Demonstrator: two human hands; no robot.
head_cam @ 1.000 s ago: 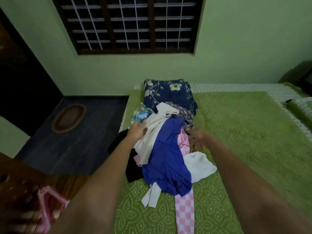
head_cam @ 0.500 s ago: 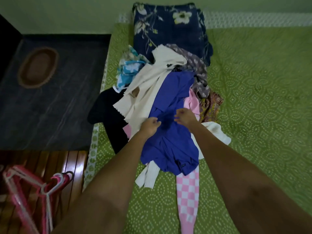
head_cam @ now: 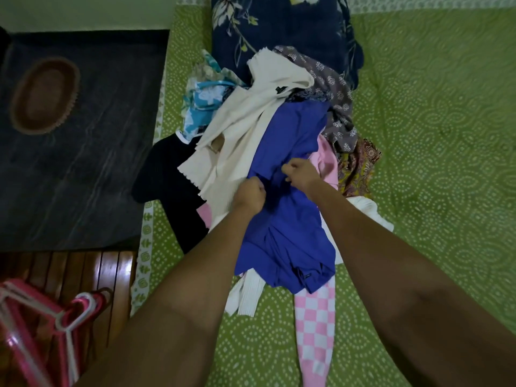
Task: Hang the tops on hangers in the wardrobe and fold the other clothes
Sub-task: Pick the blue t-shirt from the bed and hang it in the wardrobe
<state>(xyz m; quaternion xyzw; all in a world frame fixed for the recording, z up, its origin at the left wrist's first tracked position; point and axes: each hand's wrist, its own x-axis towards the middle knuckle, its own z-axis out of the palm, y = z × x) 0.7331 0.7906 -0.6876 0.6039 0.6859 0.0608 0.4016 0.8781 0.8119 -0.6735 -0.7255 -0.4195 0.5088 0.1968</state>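
While both hands, left hand (head_cam: pixel 249 194) and right hand (head_cam: pixel 299 172), pinch the blue top (head_cam: pixel 290 219) atop the clothes pile on the bed (head_cam: pixel 432 163) (pink hangers (head_cam: pixel 42 325) wait at eight o'clock), its soft, light cloth will sag, so shoulder seams seem best.

Blue top (head_cam: pixel 290 219), pink-and-white checked garment (head_cam: pixel 315 325), green dotted bedspread (head_cam: pixel 432 135).
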